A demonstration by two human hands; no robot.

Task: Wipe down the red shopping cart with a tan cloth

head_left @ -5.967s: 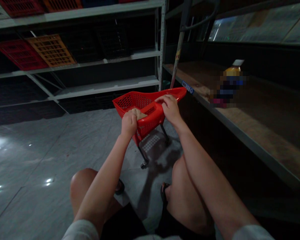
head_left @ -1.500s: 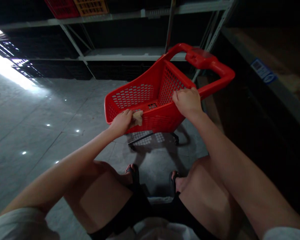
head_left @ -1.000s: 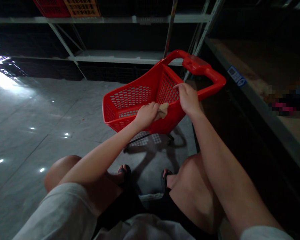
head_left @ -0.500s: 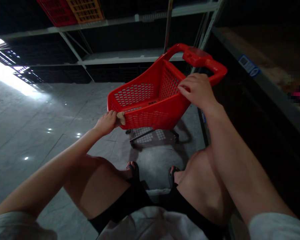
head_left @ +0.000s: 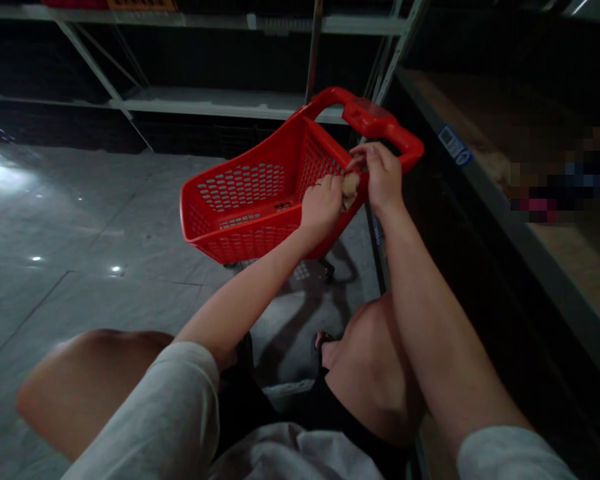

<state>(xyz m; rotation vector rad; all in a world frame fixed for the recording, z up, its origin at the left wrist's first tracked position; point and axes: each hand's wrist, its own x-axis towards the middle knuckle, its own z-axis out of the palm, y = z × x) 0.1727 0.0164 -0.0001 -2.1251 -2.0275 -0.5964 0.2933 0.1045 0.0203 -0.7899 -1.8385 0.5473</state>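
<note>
A red plastic shopping cart [head_left: 267, 180] with perforated basket walls stands in front of my knees, its handle to the right. My left hand [head_left: 323, 207] is closed on a crumpled beige cloth [head_left: 349, 190], pressing it against the near rim close to the handle end. My right hand [head_left: 385, 177] is at the rear corner of the cart, just beside the cloth. Its fingers bend over the edge below the handle, and part of their grip is hidden.
White metal shelving [head_left: 205, 100] runs behind the cart, with dark crates low down. A dark display counter [head_left: 425, 113] with a blue label [head_left: 455, 145] borders the right side. Grey tiled floor [head_left: 105, 220] extends to the left. A pole [head_left: 314, 50] leans behind the cart.
My left hand has moved the cloth rightward along the near rim, from the front corner to the handle end. My right hand has turned but stays near the handle. The view has shifted right.
</note>
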